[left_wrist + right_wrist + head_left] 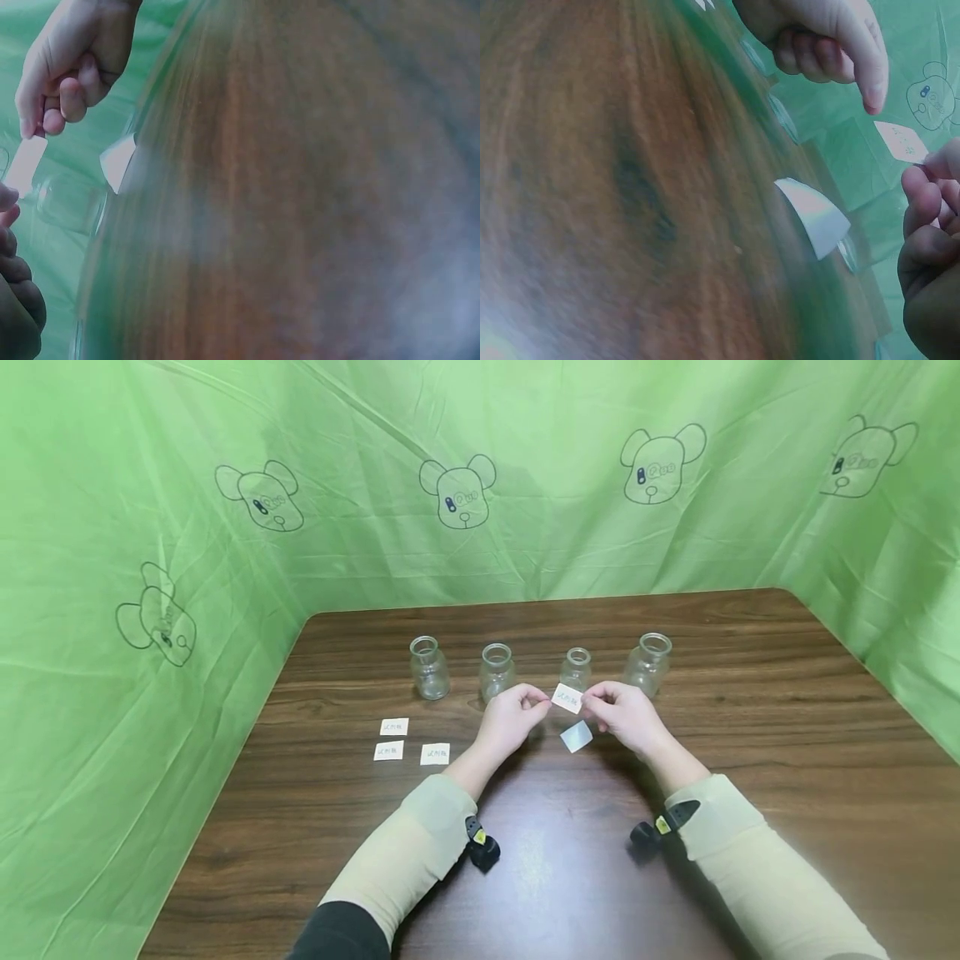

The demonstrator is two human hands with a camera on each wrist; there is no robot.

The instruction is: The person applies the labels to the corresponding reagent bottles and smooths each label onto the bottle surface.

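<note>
A small white label (567,697) with handwriting is held up between the two hands, in front of the small glass jar (576,662). My right hand (624,717) pinches its right edge between thumb and forefinger. At the left corner, my left hand (508,720) holds the label by the fingertips, though the right wrist view leaves that contact partly unclear. Below the label a blank pale square of paper (577,737) lies on the table; in the right wrist view this paper (816,219) looks curled.
Other glass jars stand in the same row: one at far left (430,670), one behind the left hand (496,670), and one behind the right hand (648,662). Several written labels (435,754) lie on the wooden table (315,835) at left. Green cloth (540,552) surrounds it.
</note>
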